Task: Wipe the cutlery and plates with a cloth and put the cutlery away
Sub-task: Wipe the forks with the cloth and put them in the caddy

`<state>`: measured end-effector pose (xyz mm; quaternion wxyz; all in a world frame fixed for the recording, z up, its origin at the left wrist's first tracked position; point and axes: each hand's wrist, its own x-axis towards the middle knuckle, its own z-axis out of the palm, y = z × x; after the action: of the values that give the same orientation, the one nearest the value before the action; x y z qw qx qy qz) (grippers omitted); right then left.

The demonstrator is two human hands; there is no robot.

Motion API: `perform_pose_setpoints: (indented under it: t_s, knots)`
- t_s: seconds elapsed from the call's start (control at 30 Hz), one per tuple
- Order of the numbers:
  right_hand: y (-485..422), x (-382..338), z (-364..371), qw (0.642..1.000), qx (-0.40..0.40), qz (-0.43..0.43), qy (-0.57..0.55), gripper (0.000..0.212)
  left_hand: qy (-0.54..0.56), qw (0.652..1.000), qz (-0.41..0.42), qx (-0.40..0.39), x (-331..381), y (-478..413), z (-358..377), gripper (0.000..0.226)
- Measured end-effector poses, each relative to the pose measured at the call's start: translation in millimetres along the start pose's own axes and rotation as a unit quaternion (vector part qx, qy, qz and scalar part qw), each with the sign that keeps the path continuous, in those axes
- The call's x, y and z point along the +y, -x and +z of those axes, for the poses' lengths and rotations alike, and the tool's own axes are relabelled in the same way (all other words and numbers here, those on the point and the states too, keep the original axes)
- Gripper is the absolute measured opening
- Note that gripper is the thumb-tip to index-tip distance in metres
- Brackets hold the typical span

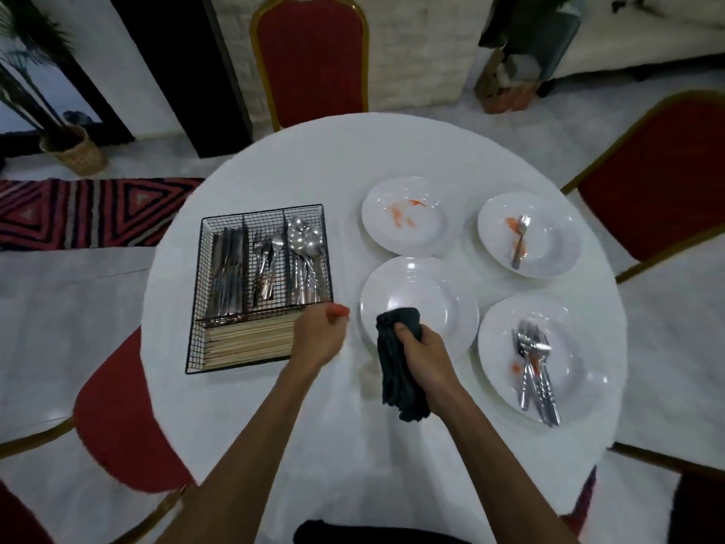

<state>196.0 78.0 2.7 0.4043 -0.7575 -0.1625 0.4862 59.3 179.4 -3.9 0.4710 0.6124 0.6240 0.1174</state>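
My right hand [421, 349] grips a dark cloth [398, 371] at the near rim of a clean white plate [431, 292]. My left hand [319, 333] hovers with curled fingers between that plate and the black wire cutlery basket [200, 292]; I see nothing in it. The basket holds knives [227, 268], forks [266, 265], spoons [306, 257] and chopsticks [251, 341]. A far plate [408, 237] has red smears. The far right plate [549, 257] carries one spoon [518, 241]. Several forks [535, 371] lie on the near right plate [580, 386].
The round white table [298, 170] is ringed by red chairs: one at the far side [314, 60], one on the right [659, 178], one at the near left [117, 418]. A potted plant [74, 151] and a patterned rug [90, 210] are on the floor at left.
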Motion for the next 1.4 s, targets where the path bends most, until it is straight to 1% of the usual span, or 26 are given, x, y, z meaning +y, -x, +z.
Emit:
perform_pose_setpoints:
  t_s: [0.07,0.13,0.27,0.33,0.4,0.53,0.6,0.7,0.8,0.9,1.0,1.07,1.13,1.2,1.3,1.33,1.4]
  knots:
    - [3.8,13.3,-30.7,0.999,0.032,0.003,0.017,0.025,0.007,0.998,0.014,-0.068,9.7,28.3,39.3,0.023]
    - [8.9,28.0,-61.9,0.998,0.059,0.004,0.012,0.026,-0.019,0.991,0.047,-0.122,22.5,54.7,75.9,0.023]
    - [28.1,59.4,-131.9,0.993,0.114,0.006,-0.01,0.021,-0.083,0.972,0.085,-0.201,49.3,93.1,147.3,0.027]
    - [35.2,77.1,-165.7,0.992,0.127,0.009,-0.027,0.019,-0.108,0.963,0.098,-0.227,59.8,104.9,180.1,0.03]
    - [39.7,93.6,-191.9,0.989,0.136,0.028,-0.041,0.02,-0.128,0.96,0.104,-0.225,66.0,112.5,207.1,0.031]
    - [40.9,113.4,-228.3,0.985,0.154,0.043,-0.059,0.022,-0.201,0.959,0.112,-0.166,78.9,112.4,248.6,0.029]
    - [40.9,118.7,-242.9,0.985,0.153,0.042,-0.061,0.023,-0.247,0.953,0.1,-0.141,85.3,110.6,266.9,0.035]
    - [42.4,126.6,-260.5,0.987,0.147,0.038,-0.058,0.022,-0.305,0.94,0.082,-0.127,88.3,108.5,288.7,0.046]
    - [43.0,133.6,-273.8,0.988,0.144,0.033,-0.051,0.021,-0.333,0.933,0.07,-0.115,88.8,105.0,302.5,0.043]
    - [41.8,138.2,-286.3,0.987,0.144,0.033,-0.061,0.023,-0.296,0.947,0.033,-0.116,93.8,101.6,310.8,0.032]
    - [40.0,138.5,-295.3,0.987,0.137,0.026,-0.078,0.021,-0.257,0.958,-0.005,-0.125,97.8,103.6,312.9,0.027]
    - [37.8,136.3,-299.4,0.987,0.133,0.02,-0.09,0.02,-0.222,0.967,-0.009,-0.123,99.2,105.1,313.3,0.02]
    - [35.6,133.5,-302.8,0.987,0.132,0.015,-0.09,0.02,-0.17,0.977,0.002,-0.126,101.0,110.4,310.1,0.023]
    - [33.9,131.5,-305.7,0.987,0.131,0.01,-0.088,0.026,-0.116,0.985,0.016,-0.13,100.6,116.9,301.7,0.027]
    - [32.4,123.4,-306.7,0.985,0.12,0.015,-0.126,0.035,0.008,0.989,-0.006,-0.147,101.0,134.0,280.4,0.017]
    - [30.2,120.1,-304.6,0.983,0.108,0.024,-0.148,0.038,0.042,0.986,-0.018,-0.157,102.8,142.0,273.4,0.013]
    - [22.7,112.6,-293.6,0.975,0.064,0.049,-0.208,0.044,0.065,0.982,-0.018,-0.179,107.1,159.0,262.1,0.012]
